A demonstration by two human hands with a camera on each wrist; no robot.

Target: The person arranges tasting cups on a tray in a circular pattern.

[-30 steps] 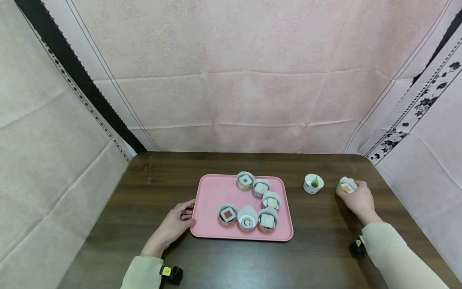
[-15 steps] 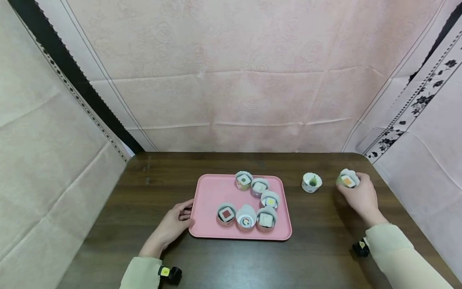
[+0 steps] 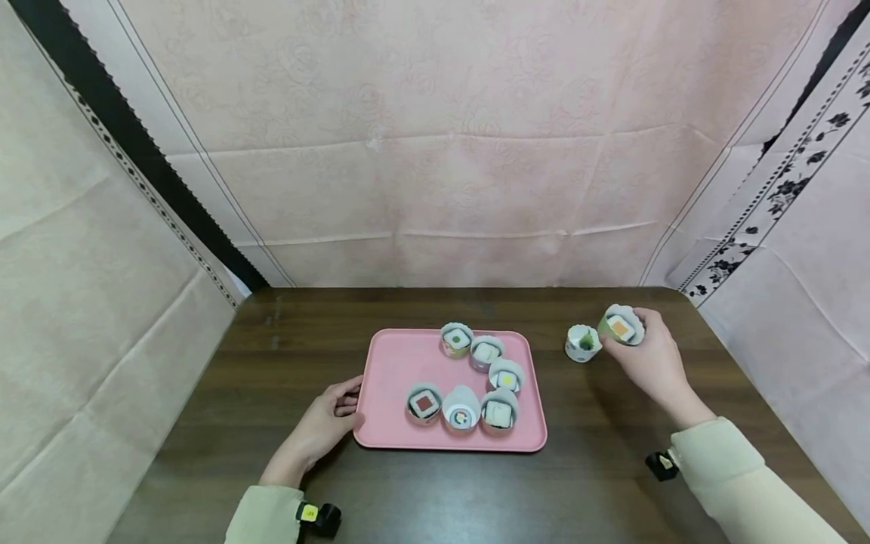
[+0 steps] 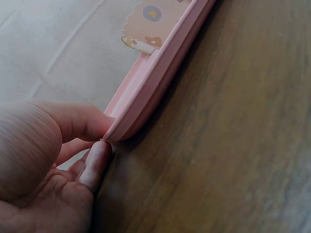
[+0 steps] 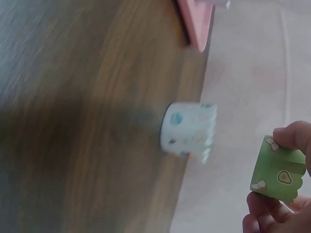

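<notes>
Between thumb and fingers, my right hand [image 3: 652,355] holds a green paper baking cup [image 5: 278,170] with an avocado print, raised off the table. A white square with an orange patch [image 3: 620,327] shows inside it. Close to its left stands a white patterned paper cup [image 3: 581,344] with something green inside. My left hand [image 3: 325,423] pinches the left edge of a pink tray [image 3: 394,363]; the left wrist view shows thumb and finger [image 4: 85,121] at its corner. Several paper cups stand on the tray, including one with a dark red square [image 3: 424,403] and one with a round print [image 3: 461,409].
The dark wooden table [image 3: 435,499] carries the tray and the white cup. Pale cloth [image 3: 421,189] hangs behind and along both sides, with a floral border [image 3: 768,204] on the right. Each wrist wears a small black camera [image 3: 329,520].
My right hand has lifted the green cup and moved it left, beside the white cup. My left hand stays at the tray's edge; the head view has shifted slightly.
</notes>
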